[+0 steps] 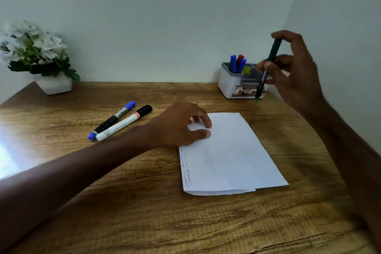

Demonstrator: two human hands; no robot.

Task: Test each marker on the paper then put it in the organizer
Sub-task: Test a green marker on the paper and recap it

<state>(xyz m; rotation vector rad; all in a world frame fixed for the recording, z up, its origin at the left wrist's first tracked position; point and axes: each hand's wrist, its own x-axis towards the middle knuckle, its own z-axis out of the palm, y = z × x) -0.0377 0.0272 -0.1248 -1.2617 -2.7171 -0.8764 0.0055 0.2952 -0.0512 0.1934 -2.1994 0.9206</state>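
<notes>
White-flowered plant (pixel 31 47) in white pot (pixel 55 86) at ten o'clock on wood-grain table (pixel 144 212); pale wall (pixel 165 16) behind.

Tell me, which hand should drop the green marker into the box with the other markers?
The right hand. Its fingers hold the green marker, close by the organizer. The left hand rests on the paper, farther from it.

The left hand (pixel 181 128) lies low, palm down, fingers loosely bent, tips pressing flat. The right hand (pixel 296 76) is raised, wrist bent, fingers and thumb pinching a green marker (pixel 272 53) nearly upright.
</notes>
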